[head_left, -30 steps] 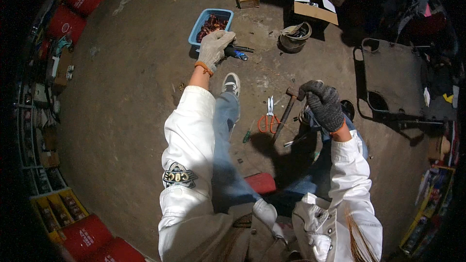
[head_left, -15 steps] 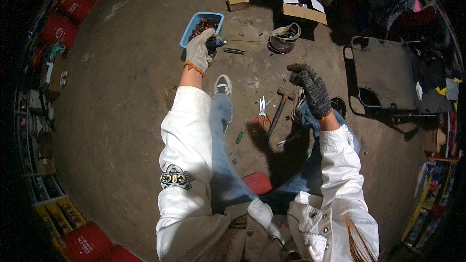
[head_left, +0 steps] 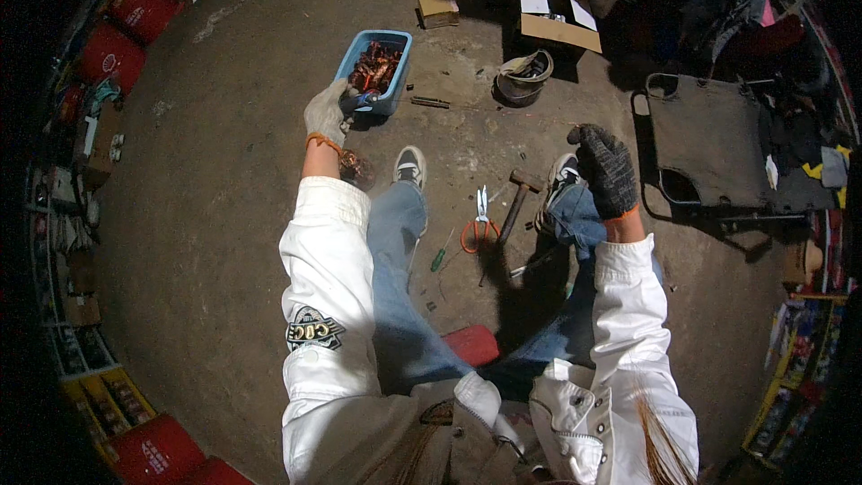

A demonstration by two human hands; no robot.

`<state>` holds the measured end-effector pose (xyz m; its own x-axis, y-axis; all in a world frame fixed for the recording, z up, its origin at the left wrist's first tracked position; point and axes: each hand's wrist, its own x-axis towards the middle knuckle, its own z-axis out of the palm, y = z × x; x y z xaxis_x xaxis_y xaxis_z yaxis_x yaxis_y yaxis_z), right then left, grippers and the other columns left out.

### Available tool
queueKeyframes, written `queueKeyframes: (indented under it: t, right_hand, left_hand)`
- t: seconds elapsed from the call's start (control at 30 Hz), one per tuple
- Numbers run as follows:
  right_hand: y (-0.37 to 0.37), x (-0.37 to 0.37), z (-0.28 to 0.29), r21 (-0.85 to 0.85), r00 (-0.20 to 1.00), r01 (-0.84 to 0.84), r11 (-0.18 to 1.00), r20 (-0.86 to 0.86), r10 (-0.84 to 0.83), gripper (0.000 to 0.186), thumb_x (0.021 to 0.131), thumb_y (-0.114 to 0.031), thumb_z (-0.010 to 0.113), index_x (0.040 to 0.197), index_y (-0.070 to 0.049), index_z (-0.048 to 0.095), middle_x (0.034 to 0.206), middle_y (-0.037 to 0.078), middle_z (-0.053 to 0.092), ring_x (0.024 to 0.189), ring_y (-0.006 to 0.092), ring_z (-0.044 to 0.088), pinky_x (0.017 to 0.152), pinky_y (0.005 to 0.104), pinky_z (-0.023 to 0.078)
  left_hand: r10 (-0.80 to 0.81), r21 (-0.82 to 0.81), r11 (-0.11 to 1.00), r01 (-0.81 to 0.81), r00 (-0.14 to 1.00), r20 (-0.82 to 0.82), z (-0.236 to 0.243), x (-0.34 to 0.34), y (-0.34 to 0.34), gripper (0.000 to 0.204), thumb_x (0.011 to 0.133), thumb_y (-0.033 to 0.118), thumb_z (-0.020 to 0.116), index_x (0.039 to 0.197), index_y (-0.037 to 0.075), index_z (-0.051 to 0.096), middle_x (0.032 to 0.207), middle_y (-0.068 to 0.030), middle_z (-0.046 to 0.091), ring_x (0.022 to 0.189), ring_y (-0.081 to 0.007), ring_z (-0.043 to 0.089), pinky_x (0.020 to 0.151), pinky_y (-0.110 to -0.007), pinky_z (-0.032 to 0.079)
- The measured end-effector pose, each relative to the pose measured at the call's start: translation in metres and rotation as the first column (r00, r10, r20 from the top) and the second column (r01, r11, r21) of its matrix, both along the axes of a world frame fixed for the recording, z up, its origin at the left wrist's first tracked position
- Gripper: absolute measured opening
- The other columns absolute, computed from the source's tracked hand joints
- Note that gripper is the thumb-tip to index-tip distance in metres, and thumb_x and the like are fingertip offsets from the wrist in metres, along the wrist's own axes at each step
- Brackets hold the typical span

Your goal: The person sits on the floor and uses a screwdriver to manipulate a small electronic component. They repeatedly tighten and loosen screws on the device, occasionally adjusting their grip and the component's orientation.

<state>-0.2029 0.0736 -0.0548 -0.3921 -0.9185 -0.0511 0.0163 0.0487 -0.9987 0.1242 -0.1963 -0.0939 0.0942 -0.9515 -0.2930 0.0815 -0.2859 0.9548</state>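
Note:
My left hand [head_left: 326, 114], in a pale work glove, is closed around a small dark cylindrical thing with a blue and silver end [head_left: 363, 101], held at the near rim of a blue plastic tub [head_left: 400, 47]. Tangled copper-coloured scrap [head_left: 375, 67] fills the tub. My right hand [head_left: 605, 169], in a dark grey knitted glove, is raised above my right shoe with its fingers curled together; anything pinched in them is too small to make out. Just below my left wrist, a coppery bundle [head_left: 356, 171] lies on the floor.
Between my legs lie orange-handled scissors [head_left: 481, 221], a hammer [head_left: 515, 207] and a green-handled screwdriver [head_left: 439, 258]. Farther off stand a dark bucket [head_left: 523, 88], an open cardboard box [head_left: 560, 33] and a small box [head_left: 438, 13]. At right is a folding chair [head_left: 714, 139].
My left hand has moved left and nearer, uncovering the tub's copper scrap. My right hand has shifted right. The thin wire seen stretching between them no longer shows clearly.

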Motion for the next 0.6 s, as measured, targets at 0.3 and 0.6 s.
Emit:
queueKeyframes:
  t: [0.3, 0.6]
  right_hand:
    - [0.001, -0.009, -0.002, 0.021, 0.852, -0.075, 0.997, -0.518, 0.075, 0.020, 0.093, -0.013, 0.054, 0.099, 0.000, 0.068, 0.095, 0.011, 0.069, 0.090, 0.0173, 0.062, 0.082, 0.0300, 0.047]
    - [-0.003, -0.029, 0.004, 0.072, 0.862, -0.276, 0.958, -0.422, 0.280, 0.035, 0.093, -0.019, 0.055, 0.125, -0.005, 0.056, 0.127, 0.012, 0.056, 0.109, 0.0212, 0.055, 0.095, 0.0329, 0.043]
  left_hand:
    - [0.085, -0.179, 0.979, -0.103, 0.991, -0.107, -0.011, 0.022, -0.006, 0.020, 0.082, 0.025, 0.069, 0.082, 0.005, 0.067, 0.072, -0.0039, 0.065, 0.051, -0.0124, 0.053, 0.040, -0.025, 0.034]
    - [-0.097, -0.496, 0.864, 0.086, 0.995, 0.003, 0.029, 0.017, 0.010, 0.020, 0.087, 0.024, 0.067, 0.092, 0.004, 0.069, 0.086, -0.0032, 0.068, 0.071, -0.0075, 0.059, 0.058, -0.019, 0.044]
